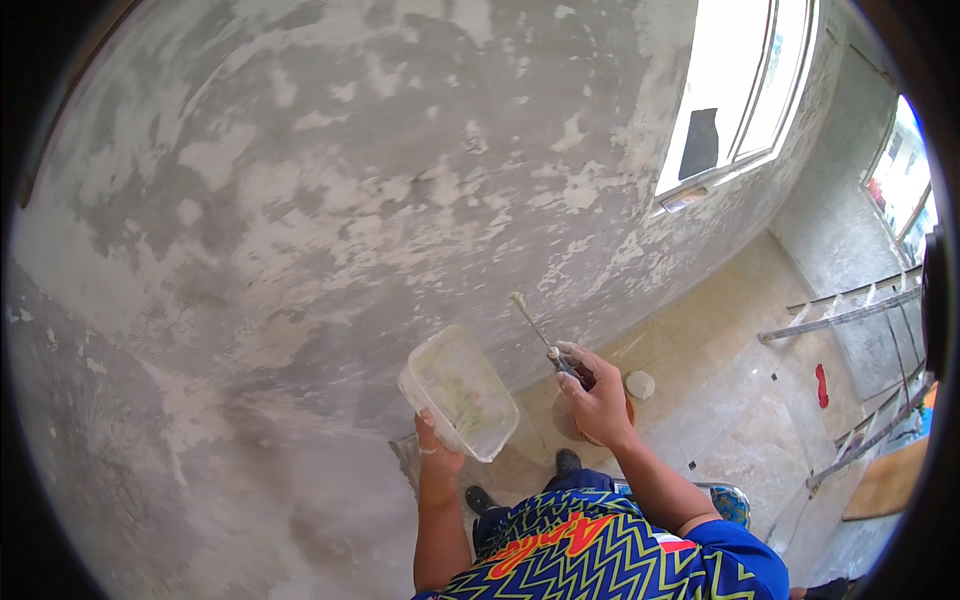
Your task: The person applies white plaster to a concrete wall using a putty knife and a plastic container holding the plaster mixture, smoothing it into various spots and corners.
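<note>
My left hand (437, 450) grips a translucent rectangular plastic container (462, 390) by its near left side, with pale residue smeared over its inside. To its right, my right hand (598, 398) is closed round the dark handle of a thin metal tool (537, 330). A pale lump of paste (516, 300) sits on the tool's tip, which is raised above and right of the container, apart from it. Both hands have whitish smears on the fingers. An orange bucket (627, 414) on the floor is partly hidden behind my right hand, with a round white object (641, 384) beside it.
A patchy grey plastered wall (330, 190) fills the left and centre, with a window (740, 90) at upper right and another (900, 180) beyond. Ladders (830, 320) stand at the right, near a red object (821, 386) on the tiled floor (740, 430) and a wooden board (885, 480).
</note>
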The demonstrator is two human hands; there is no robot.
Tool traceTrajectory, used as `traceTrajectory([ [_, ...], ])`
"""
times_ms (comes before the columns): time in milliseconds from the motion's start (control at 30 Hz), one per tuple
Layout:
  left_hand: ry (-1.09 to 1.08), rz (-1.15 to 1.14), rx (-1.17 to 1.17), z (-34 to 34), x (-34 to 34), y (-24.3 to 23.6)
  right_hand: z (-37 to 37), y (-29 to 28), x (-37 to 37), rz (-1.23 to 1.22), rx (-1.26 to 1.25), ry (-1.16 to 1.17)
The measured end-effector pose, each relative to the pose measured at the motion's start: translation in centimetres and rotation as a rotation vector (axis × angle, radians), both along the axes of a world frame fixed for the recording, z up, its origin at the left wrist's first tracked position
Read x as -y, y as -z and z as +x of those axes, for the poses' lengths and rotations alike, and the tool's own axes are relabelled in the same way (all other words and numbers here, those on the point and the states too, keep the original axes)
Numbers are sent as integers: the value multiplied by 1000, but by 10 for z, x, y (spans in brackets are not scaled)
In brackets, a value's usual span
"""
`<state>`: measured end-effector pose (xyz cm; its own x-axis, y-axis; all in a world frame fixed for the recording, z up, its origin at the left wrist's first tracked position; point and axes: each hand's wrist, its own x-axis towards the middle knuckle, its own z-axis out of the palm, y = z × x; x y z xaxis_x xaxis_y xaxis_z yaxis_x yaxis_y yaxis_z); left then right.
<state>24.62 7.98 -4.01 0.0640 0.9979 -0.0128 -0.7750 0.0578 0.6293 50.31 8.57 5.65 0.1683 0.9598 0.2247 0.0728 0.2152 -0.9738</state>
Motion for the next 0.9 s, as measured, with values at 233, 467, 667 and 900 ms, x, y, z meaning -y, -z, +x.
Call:
traceTrajectory([
  [233, -211, -87, -210, 58, 9, -26, 100, 23, -46, -519, -511, -289],
  [467, -136, -141, -197, 108, -8, -32, 146, 20, -64, -517, -647, -551],
  [667, 48, -175, -197, 148, -39, -30, 162, 30, -52, -424, -362, -632],
  [900, 15, -70, -186, 176, -61, -23, 171, 31, -34, -415, -131, -557],
])
